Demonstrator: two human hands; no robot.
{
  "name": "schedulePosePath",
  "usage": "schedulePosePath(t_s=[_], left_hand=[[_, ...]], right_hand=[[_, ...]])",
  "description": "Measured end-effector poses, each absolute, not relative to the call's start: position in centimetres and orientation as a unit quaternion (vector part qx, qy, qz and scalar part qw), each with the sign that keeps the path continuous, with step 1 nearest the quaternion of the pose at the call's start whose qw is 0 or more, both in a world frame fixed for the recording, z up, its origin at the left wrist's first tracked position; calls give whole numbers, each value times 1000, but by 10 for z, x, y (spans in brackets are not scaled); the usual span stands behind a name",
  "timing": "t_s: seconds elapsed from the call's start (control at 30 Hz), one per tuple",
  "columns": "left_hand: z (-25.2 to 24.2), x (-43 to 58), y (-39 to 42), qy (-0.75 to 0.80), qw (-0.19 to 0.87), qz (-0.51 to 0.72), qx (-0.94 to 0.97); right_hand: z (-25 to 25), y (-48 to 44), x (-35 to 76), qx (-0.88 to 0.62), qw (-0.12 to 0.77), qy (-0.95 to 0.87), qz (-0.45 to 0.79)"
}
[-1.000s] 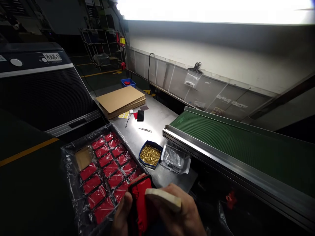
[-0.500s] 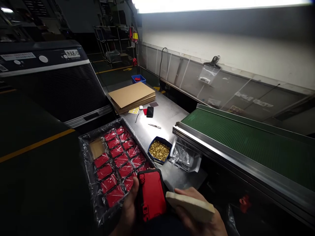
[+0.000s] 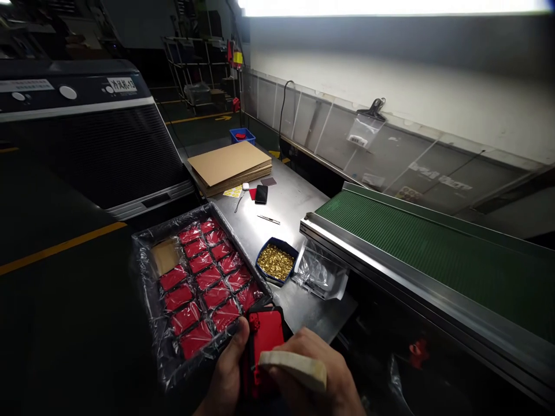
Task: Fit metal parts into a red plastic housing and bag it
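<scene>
- While my left hand clamps the red plastic case by its left edge, thumb laid over the front, the case sits between my two hands with its top end pointing to twelve o'clock.
- My right hand is closed round a beige block, which lies across the lower face of the case, at three o'clock of my left thumb.
- At ten o'clock of the grip, touching the case's top corner, lies a film-wrapped tray with rows of red pieces.
- At twelve o'clock a blue dish of small brass-coloured parts stands on the steel table, with a clear plastic bag just beside it at its three o'clock.
- At two o'clock runs the green conveyor belt, well apart from my hands.
</scene>
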State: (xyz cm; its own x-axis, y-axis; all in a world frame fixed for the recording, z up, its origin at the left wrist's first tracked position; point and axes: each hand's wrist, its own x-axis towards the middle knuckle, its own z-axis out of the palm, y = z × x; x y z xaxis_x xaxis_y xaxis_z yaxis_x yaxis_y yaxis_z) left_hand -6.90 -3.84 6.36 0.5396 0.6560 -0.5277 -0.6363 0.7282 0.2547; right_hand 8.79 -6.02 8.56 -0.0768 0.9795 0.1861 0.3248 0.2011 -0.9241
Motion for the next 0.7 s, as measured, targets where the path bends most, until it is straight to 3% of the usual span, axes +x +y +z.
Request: schedulePosePath(t_s=[0.33,0.5,0.7], left_hand=[[48,-81,-48,345,866,360,33],[27,-104,-54,399,827,382,103],[-2,-114,-67,447,810,324,201]], right_hand=[[63,-56,88,-539,456,-582,403],[-39,-62,135,-756,369,-350,411],[-162,-66,173,-833,236,-277,416]])
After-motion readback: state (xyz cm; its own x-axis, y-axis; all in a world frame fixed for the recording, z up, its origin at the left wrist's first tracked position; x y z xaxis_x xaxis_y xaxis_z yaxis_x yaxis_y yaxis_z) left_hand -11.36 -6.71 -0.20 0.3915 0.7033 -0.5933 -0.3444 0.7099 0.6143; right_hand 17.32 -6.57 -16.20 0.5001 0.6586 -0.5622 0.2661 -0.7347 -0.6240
